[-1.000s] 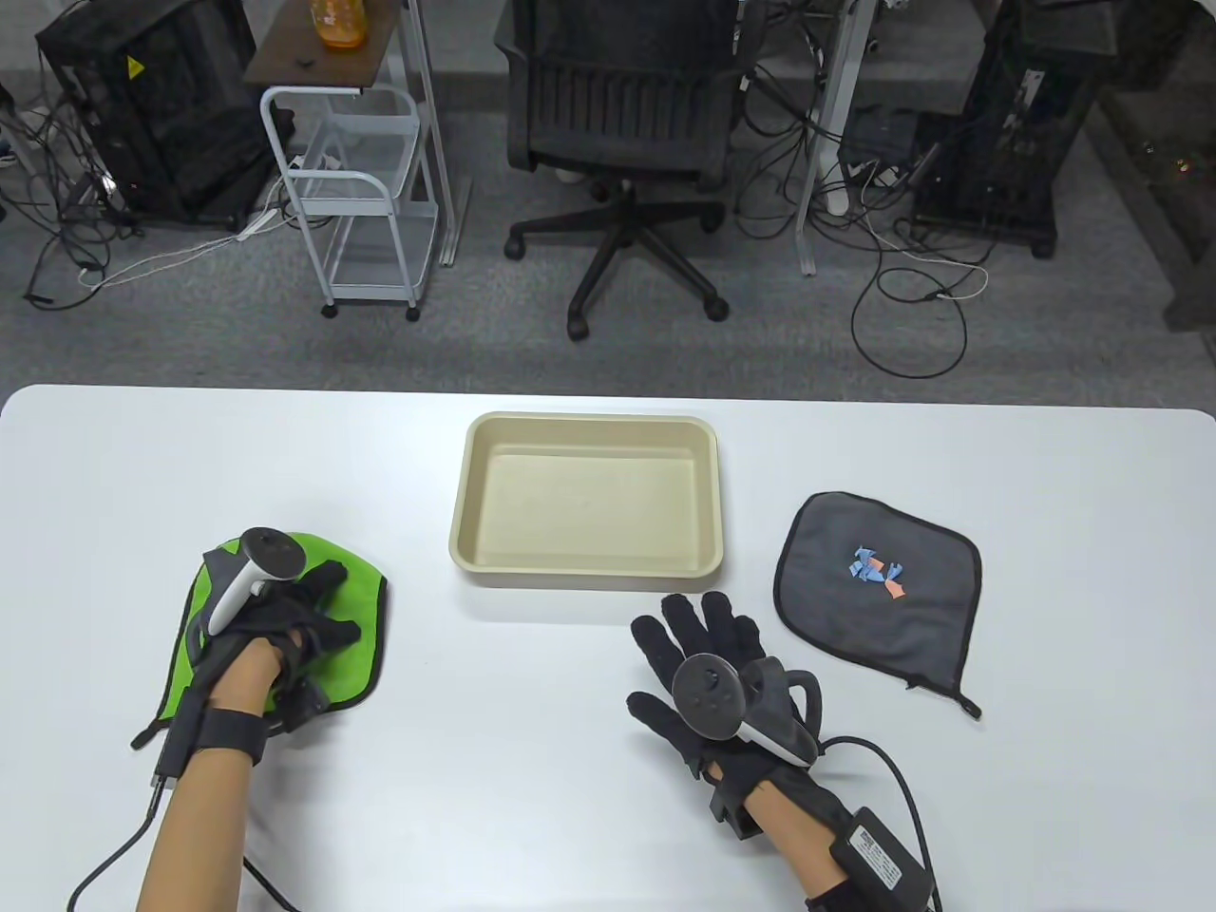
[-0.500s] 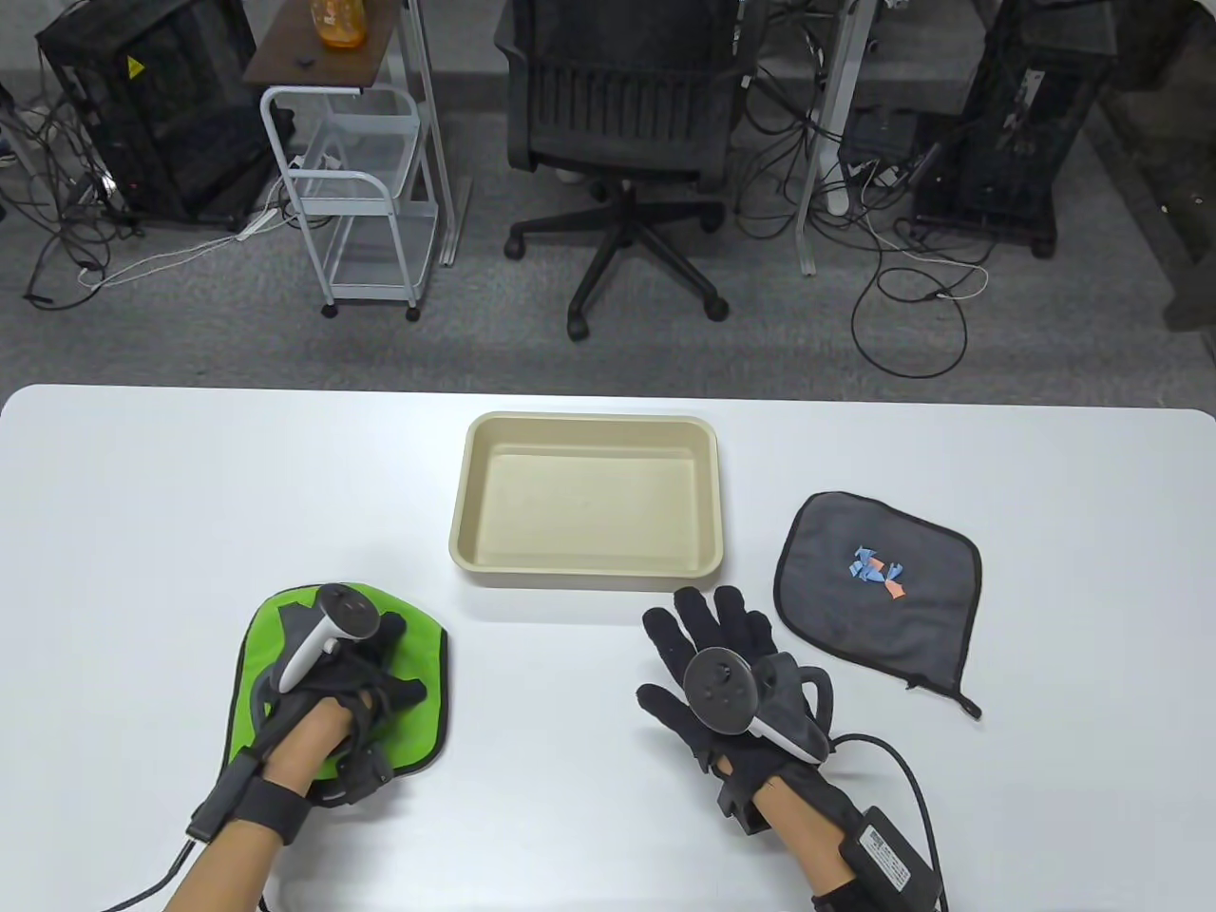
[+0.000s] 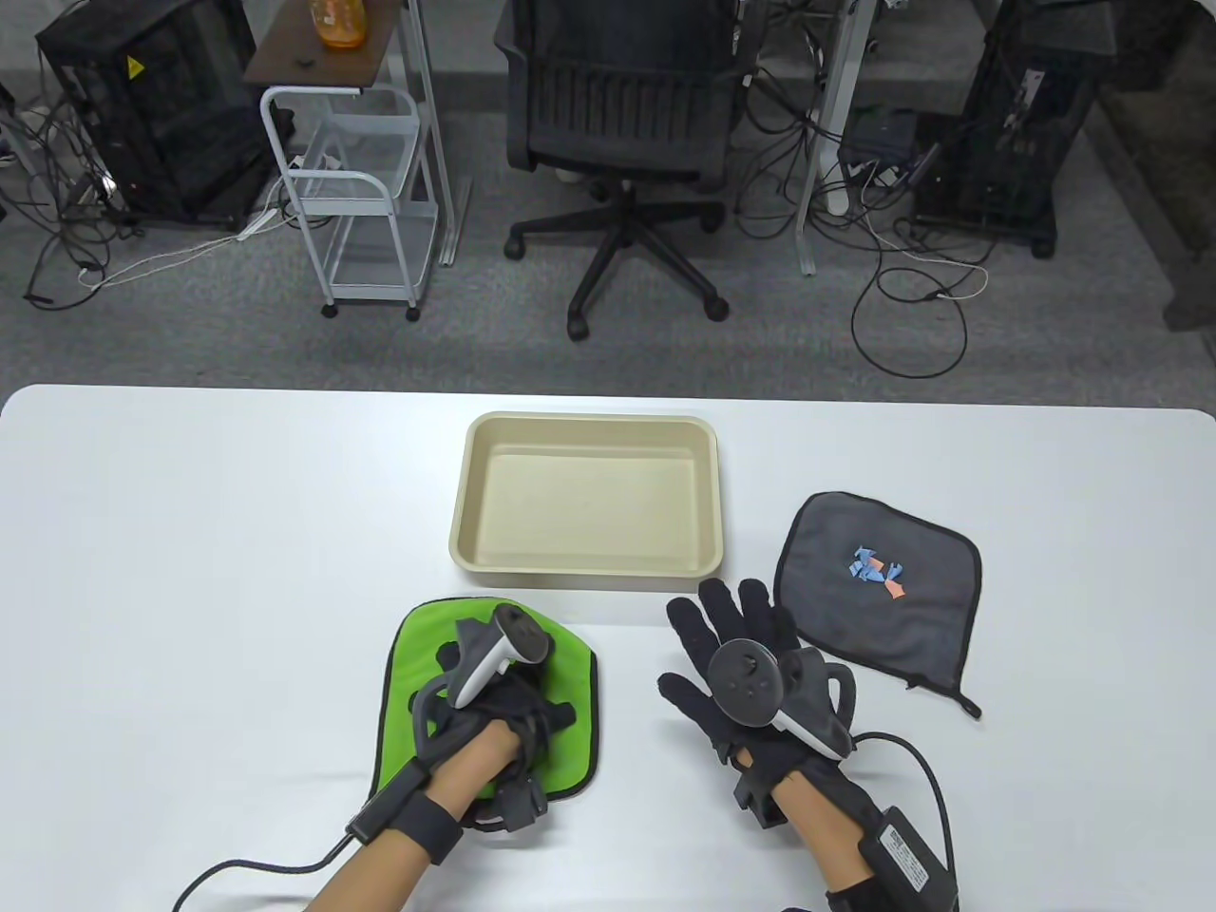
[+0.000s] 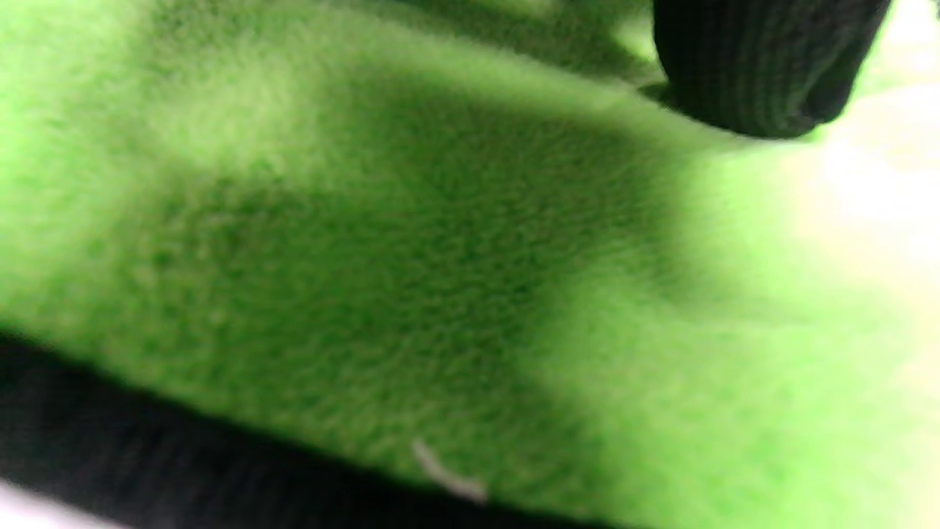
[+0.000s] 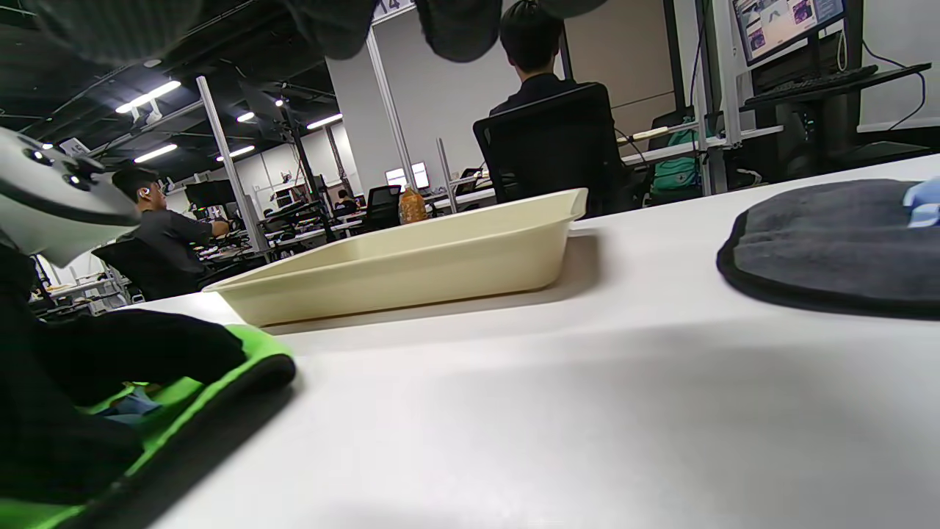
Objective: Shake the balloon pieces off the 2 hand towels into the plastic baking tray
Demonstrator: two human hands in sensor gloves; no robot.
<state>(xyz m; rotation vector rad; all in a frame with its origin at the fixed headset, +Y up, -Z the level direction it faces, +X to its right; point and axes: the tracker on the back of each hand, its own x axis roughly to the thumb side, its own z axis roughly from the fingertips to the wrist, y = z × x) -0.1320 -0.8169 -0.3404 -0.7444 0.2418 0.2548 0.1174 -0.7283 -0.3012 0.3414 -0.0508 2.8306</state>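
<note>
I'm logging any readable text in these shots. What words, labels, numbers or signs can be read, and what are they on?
No text reads clearly enough to quote.
Yellow warning triangle on the black cabinet: a sign, no words.
White label on the right wrist box: print too small.
Orange bottle: label blurred.
Monitor in the right wrist view: too small.
Sign near the top edge: digits cut off, unsure.

tray (image 3: 459, 532) mid-table, one towel (image 3: 404, 665) just before it, the other (image 3: 836, 608) to its right with balloon pieces (image 3: 876, 572) on it
</note>
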